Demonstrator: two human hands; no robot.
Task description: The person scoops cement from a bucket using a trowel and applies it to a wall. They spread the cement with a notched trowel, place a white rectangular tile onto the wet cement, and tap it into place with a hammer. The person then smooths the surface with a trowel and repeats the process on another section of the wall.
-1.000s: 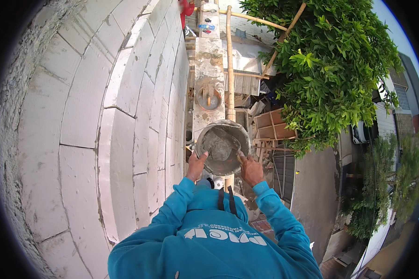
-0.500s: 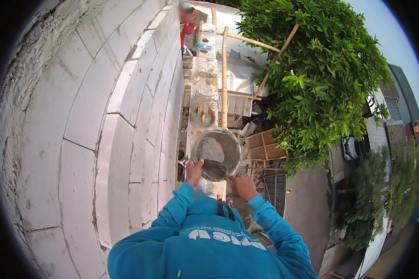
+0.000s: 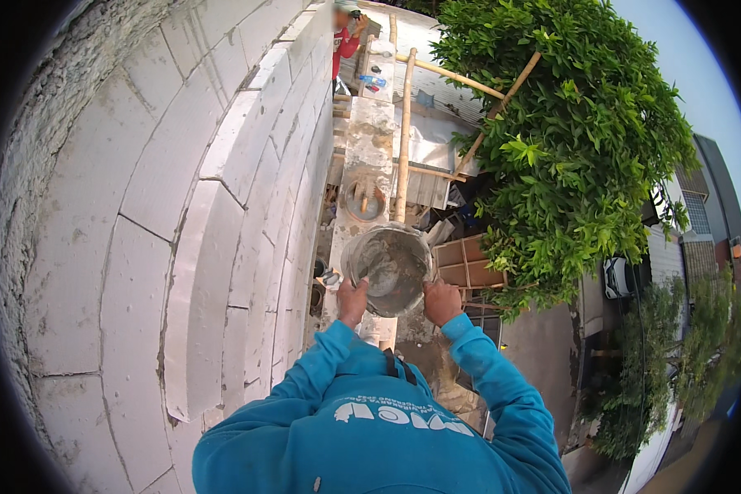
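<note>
A round grey bucket [image 3: 413, 290] stands in front of me on the narrow plank platform, with wet grey mortar [image 3: 391, 251] inside. My left hand [image 3: 352, 303] is closed on the near left part of its rim. On the right side of the rim my right hand [image 3: 443, 302] is closed as well. Inside the bucket a smeared grey shape shows near the left wall; I cannot tell whether it is the trowel. Just beyond the bucket sits a smaller round tub [image 3: 365, 202] with a wooden-handled tool in it.
A pale block wall [image 3: 148, 272] rises close on my left. Bamboo poles [image 3: 406, 136] run along the right of the platform [image 3: 369, 148], beside a leafy tree [image 3: 560, 156]. A person in red [image 3: 347, 45] is at the far end, near a blue-labelled bottle [image 3: 372, 81].
The dark trowel that both hands held over the bucket has left them. My hands have moved apart onto opposite sides of the bucket's rim. The view has shifted slightly.
</note>
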